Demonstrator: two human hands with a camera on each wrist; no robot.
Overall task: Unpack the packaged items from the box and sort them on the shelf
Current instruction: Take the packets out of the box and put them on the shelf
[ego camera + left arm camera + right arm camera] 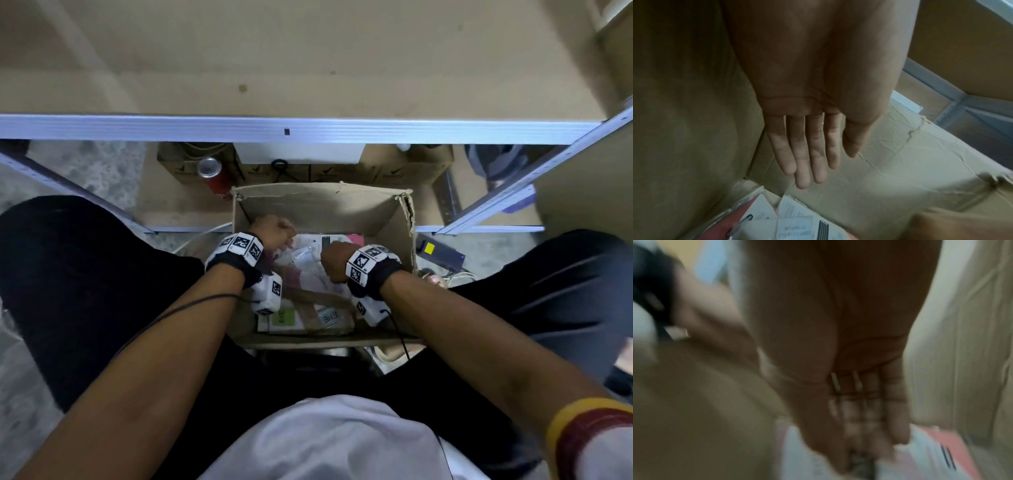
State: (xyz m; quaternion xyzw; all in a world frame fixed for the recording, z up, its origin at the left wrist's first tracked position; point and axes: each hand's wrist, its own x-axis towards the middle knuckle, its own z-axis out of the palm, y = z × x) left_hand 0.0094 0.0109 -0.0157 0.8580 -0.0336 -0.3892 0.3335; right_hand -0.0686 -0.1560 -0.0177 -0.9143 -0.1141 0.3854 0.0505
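An open cardboard box (325,202) stands on the floor between my knees. Inside lie several white and pink plastic-wrapped packets (308,257). Both hands are down in the box. My left hand (274,229) is at the far left corner; in the left wrist view the left hand (818,162) has straight fingers, holds nothing and hovers just above the packets (793,224). My right hand (334,257) is over the middle of the pile. The right wrist view is blurred: the right hand (869,426) points its straight fingers down onto the packets (920,451).
A bare beige shelf board (308,68) with a metal front rail (308,130) lies ahead above the box. Under it are brown cartons (404,168) and a red can (214,174). Flat labelled packages (308,318) fill the box's near end. A black device (442,251) sits to the right.
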